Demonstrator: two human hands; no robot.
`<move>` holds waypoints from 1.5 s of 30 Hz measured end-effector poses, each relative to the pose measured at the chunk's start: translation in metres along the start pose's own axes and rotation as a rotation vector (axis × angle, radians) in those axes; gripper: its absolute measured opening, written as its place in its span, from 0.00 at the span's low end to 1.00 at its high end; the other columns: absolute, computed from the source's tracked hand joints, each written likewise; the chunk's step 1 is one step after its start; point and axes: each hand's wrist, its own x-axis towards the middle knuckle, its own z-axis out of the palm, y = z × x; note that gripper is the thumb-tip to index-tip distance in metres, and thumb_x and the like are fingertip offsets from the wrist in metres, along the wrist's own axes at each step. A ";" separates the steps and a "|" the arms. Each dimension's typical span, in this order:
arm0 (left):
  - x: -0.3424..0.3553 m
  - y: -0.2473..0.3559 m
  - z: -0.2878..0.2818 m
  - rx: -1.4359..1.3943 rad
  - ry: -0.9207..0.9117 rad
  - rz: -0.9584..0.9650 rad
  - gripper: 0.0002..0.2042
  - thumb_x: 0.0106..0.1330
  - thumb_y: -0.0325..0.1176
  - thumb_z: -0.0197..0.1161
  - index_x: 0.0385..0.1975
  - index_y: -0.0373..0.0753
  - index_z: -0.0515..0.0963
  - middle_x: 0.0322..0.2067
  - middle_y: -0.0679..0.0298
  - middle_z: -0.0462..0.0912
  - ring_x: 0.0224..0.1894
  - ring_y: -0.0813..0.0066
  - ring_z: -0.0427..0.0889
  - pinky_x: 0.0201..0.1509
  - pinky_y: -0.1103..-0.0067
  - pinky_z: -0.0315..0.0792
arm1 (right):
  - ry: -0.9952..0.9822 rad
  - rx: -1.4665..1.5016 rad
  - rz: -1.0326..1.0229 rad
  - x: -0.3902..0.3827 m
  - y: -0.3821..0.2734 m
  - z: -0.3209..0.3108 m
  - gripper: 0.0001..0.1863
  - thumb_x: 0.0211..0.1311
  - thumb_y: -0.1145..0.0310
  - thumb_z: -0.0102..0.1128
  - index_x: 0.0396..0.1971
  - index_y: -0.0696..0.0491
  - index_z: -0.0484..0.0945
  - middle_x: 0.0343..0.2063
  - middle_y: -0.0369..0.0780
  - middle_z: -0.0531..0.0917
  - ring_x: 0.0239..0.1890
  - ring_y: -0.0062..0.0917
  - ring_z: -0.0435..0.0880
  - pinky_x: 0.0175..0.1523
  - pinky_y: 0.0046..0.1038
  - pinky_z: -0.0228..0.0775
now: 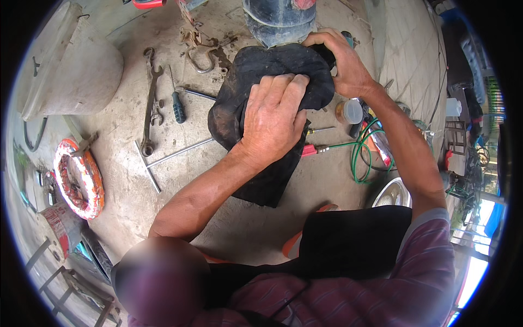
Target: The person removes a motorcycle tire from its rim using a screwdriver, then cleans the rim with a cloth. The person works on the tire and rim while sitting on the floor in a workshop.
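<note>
A black cloth with brownish stains is bunched in front of me, covering whatever lies beneath it. My left hand presses on its middle, the bent fingers gripping a fold. At the cloth's far right edge, my right hand curls its thumb and fingers around a dark thing; the cloth and the hand hide most of it. Just beyond the cloth stands a dark, scuffed, rounded container or housing, close to the right fingertips. A T-handle wrench lies on the floor, its shaft reaching toward the cloth's left side.
Left on the concrete floor lie a large wrench, a green-handled screwdriver and an orange-and-white ring. A pale bucket is farther left. On the right are a small jar, a coiled green hose and a metal bowl.
</note>
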 end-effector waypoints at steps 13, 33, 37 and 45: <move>-0.060 -0.085 -0.025 -0.316 -0.070 -0.473 0.17 0.63 0.23 0.69 0.53 0.33 0.83 0.48 0.49 0.88 0.51 0.49 0.88 0.60 0.65 0.82 | -0.065 -0.005 0.150 -0.004 0.022 -0.009 0.41 0.43 0.63 0.60 0.65 0.57 0.73 0.60 0.47 0.77 0.68 0.44 0.75 0.79 0.38 0.60; -0.021 -0.073 0.021 -0.187 0.143 -0.182 0.19 0.64 0.28 0.73 0.53 0.31 0.78 0.50 0.45 0.80 0.53 0.40 0.81 0.61 0.62 0.77 | -0.047 0.039 0.104 -0.006 0.013 -0.007 0.40 0.41 0.59 0.65 0.61 0.56 0.78 0.59 0.47 0.78 0.67 0.46 0.75 0.77 0.40 0.62; -0.049 -0.090 0.019 -0.278 0.111 -0.254 0.20 0.64 0.26 0.72 0.55 0.31 0.78 0.50 0.46 0.81 0.54 0.39 0.81 0.62 0.62 0.77 | 0.027 0.017 0.043 -0.004 0.012 -0.008 0.31 0.48 0.66 0.68 0.58 0.53 0.81 0.55 0.45 0.82 0.62 0.45 0.79 0.70 0.41 0.71; -0.080 -0.133 -0.022 0.097 -0.134 -0.506 0.15 0.68 0.29 0.74 0.49 0.35 0.77 0.47 0.48 0.83 0.51 0.45 0.86 0.54 0.60 0.79 | 0.023 0.011 0.025 -0.005 0.021 -0.006 0.34 0.48 0.65 0.66 0.60 0.53 0.78 0.55 0.47 0.81 0.62 0.46 0.79 0.68 0.41 0.71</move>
